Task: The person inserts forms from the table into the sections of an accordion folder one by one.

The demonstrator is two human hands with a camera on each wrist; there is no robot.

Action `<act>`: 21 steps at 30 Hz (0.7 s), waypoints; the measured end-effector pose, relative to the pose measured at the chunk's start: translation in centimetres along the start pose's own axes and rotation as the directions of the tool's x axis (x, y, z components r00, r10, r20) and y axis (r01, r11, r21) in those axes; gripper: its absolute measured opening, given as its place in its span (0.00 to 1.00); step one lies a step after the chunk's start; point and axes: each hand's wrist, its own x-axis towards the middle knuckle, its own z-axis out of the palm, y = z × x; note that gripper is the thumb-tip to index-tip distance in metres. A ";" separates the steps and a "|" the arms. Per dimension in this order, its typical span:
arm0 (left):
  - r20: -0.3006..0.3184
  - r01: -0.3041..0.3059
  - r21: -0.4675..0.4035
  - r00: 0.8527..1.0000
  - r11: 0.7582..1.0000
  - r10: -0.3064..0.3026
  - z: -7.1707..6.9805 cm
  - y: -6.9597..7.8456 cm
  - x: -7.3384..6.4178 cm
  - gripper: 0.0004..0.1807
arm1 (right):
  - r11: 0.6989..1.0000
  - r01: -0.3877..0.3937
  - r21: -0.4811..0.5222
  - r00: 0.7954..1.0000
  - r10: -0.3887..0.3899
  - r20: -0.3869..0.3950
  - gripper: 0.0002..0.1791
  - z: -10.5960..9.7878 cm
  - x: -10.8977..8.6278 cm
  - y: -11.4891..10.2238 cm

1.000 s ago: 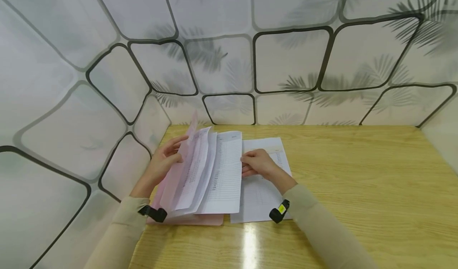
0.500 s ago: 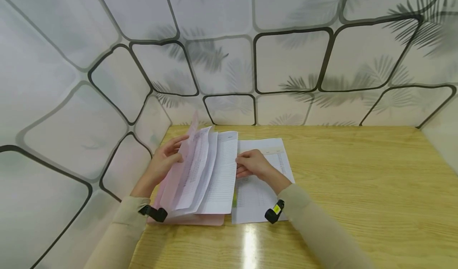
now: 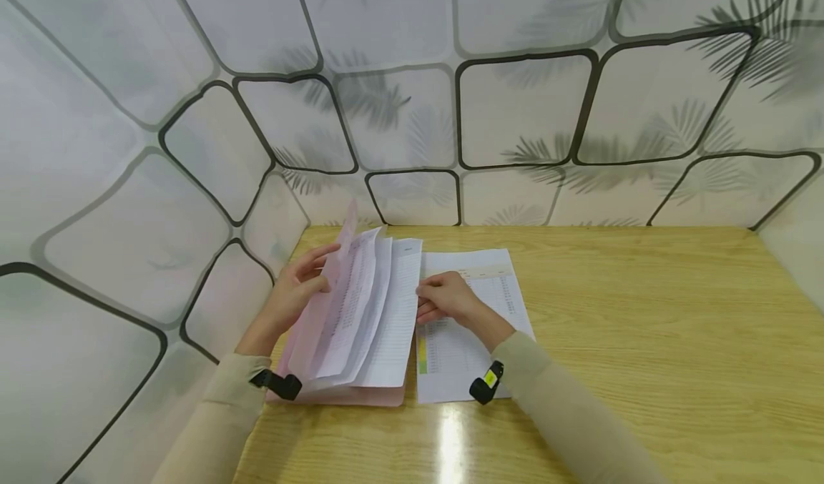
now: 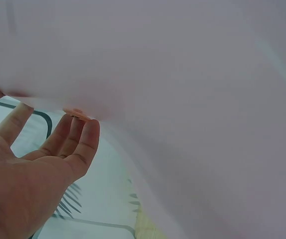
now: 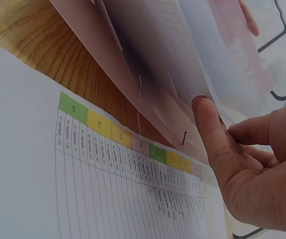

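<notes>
On the left of the table, a pink folder (image 3: 386,396) stands partly open with printed sheets (image 3: 393,327) fanned inside it. My left hand (image 3: 299,291) holds up the folder's cover by its outer edge; the left wrist view shows the fingers (image 4: 89,137) bent against the pale pink cover (image 4: 193,99). With thumb and fingers, my right hand (image 3: 447,298) pinches the right edge of a lined sheet and keeps it lifted. Beneath that hand lies a printed table page (image 3: 460,362) with green and yellow labels along its left side, beside the folder. The right wrist view shows thin metal prongs (image 5: 184,138) near the folder's inside.
The wooden table (image 3: 644,312) extends to the right. A patterned wall covering (image 3: 528,112) rises at the back and along the left, close to the left hand. Each wrist wears a small black camera (image 3: 486,384).
My right hand has moved left with the pinched sheet edge, uncovering more of the page below and its coloured labels. The left hand and folder cover have stayed put.
</notes>
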 end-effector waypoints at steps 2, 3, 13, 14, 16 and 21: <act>-0.001 -0.001 0.004 1.000 1.000 0.001 0.0 0.0 0.0 0.35 | 1.000 0.004 0.004 1.000 -0.004 0.005 0.20 0.2 0.2 0.1; -0.001 0.000 0.005 1.000 1.000 0.000 0.0 0.0 -0.1 0.35 | 1.000 0.002 0.005 1.000 -0.002 0.006 0.20 0.2 0.2 0.2; 0.005 0.006 -0.001 1.000 1.000 -0.006 0.1 0.3 -0.2 0.36 | 1.000 0.004 0.014 1.000 -0.004 -0.005 0.18 0.7 0.3 0.2; 0.005 0.006 0.000 1.000 1.000 -0.006 0.1 0.3 -0.2 0.36 | 1.000 0.002 0.015 1.000 -0.002 -0.011 0.18 0.8 0.3 0.1; 0.008 0.003 0.004 1.000 1.000 -0.003 0.1 0.4 -0.2 0.35 | 1.000 0.000 0.017 1.000 0.000 -0.022 0.18 1.0 0.4 0.1; 0.011 0.002 0.015 1.000 1.000 -0.003 0.1 0.4 -0.1 0.35 | 1.000 0.014 0.018 0.999 -0.013 -0.031 0.17 1.5 0.5 0.1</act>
